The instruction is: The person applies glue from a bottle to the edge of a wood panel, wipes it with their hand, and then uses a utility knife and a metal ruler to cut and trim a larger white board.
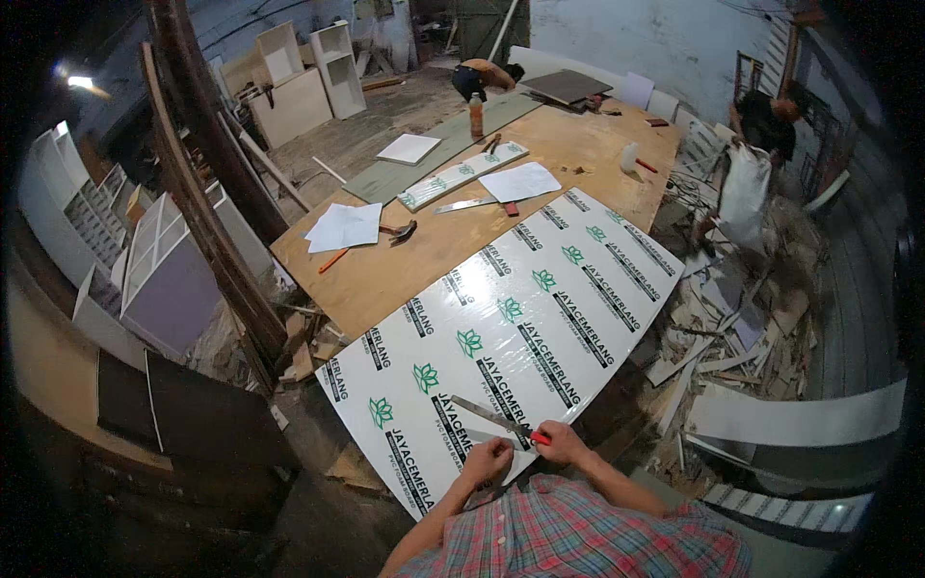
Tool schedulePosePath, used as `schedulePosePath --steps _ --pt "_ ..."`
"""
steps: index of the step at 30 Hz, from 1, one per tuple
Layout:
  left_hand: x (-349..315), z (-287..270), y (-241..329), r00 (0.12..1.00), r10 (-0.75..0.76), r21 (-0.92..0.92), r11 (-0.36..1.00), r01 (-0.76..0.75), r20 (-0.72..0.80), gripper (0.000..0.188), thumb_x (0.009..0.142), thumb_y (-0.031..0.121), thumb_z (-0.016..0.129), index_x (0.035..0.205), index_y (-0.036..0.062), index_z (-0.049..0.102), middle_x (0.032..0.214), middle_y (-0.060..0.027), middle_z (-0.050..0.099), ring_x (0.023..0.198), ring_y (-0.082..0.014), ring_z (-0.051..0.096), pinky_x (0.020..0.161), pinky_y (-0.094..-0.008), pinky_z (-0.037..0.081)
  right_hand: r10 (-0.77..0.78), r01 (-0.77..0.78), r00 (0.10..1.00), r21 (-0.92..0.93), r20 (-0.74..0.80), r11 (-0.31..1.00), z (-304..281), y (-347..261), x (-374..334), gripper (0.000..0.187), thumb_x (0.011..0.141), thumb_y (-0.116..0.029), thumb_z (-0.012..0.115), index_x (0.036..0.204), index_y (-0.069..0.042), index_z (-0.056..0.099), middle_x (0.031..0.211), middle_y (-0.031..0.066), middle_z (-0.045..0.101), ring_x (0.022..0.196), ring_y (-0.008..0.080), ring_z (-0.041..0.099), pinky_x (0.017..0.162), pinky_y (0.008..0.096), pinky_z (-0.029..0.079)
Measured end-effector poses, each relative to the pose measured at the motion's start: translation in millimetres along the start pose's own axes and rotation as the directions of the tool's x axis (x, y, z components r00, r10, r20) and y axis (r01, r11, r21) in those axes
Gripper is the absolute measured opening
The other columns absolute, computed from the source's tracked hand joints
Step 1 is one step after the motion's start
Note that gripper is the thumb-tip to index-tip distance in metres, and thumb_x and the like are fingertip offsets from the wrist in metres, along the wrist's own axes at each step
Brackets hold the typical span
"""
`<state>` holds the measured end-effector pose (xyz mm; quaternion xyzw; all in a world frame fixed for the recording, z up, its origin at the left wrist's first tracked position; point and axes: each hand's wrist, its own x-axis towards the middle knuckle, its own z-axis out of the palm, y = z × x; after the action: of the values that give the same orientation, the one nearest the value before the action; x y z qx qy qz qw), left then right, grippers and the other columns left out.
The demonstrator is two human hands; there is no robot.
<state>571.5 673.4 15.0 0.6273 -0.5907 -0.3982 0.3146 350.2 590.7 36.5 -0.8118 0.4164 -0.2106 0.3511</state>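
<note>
A large white foam board point(501, 318) with green leaf prints and black lettering lies in front of me, its near edge close to my body. My right hand point(564, 445) is closed around the red handle point(541, 438) of a tool with a long, flat metal blade point(487, 414). The blade points left and away over the board; the tool's exact kind is unclear. Beside it, my left hand point(488, 462) rests at the board's near edge with curled fingers. Whatever these fingers pinch, if anything, is hidden. A greyish strip shows on the board between both hands.
Under the board stands a wooden worktable point(385, 279) with a claw hammer point(403, 232), paper sheets point(343, 227), a narrow printed board point(462, 176) and a bottle point(476, 116). Scrap pieces point(732, 318) heap up at right. One person point(487, 77) bends behind; another holds a white sack point(745, 193).
</note>
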Motion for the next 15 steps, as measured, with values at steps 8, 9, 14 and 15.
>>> schedulePosePath --steps 8,9,14,15 --pt "-0.1 -2.7 2.2 0.998 -0.052 -0.046 0.998 0.052 0.019 0.030 0.086 0.033 0.067 0.101 0.0072 0.069 0.083 -0.0139 0.071 0.076 -0.0286 0.070 0.071 -0.0376 0.056 0.035 -0.035 0.999 -0.025 0.033 0.999 0.7 1.6 0.4 0.017 0.074 -0.016 0.069 0.081 -0.002 0.063 0.078 0.0198 0.062 0.074 0.0412 0.063 0.066 0.0470 0.050" --pt "-0.2 -3.4 4.3 0.997 -0.076 -0.057 0.995 0.078 0.034 0.029 0.086 0.032 0.067 0.101 0.0072 0.069 0.082 -0.0138 0.071 0.076 -0.0282 0.070 0.071 -0.0375 0.055 0.033 -0.032 0.999 -0.021 0.029 0.999 1.2 3.3 0.0 0.017 0.074 -0.016 0.069 0.082 -0.002 0.063 0.078 0.0198 0.062 0.074 0.0412 0.063 0.066 0.0470 0.050" --pt "0.4 -1.8 0.1 0.998 -0.062 -0.072 0.995 0.064 0.021 0.030 0.086 0.033 0.066 0.101 0.0071 0.069 0.081 -0.0131 0.071 0.074 -0.0266 0.070 0.071 -0.0367 0.055 0.024 -0.024 0.999 0.007 0.023 1.000 2.7 5.0 0.7 0.018 0.074 -0.017 0.068 0.081 -0.002 0.062 0.077 0.0196 0.061 0.073 0.0416 0.061 0.066 0.0478 0.049" --pt "0.8 -1.5 -1.3 0.999 -0.049 -0.075 0.996 0.050 0.016 0.030 0.086 0.033 0.066 0.102 0.0070 0.069 0.081 -0.0131 0.071 0.074 -0.0264 0.070 0.070 -0.0366 0.055 0.027 -0.027 0.999 0.001 0.030 1.000 2.1 4.4 1.0 0.018 0.074 -0.017 0.068 0.081 -0.001 0.061 0.077 0.0197 0.061 0.073 0.0416 0.061 0.066 0.0478 0.049"
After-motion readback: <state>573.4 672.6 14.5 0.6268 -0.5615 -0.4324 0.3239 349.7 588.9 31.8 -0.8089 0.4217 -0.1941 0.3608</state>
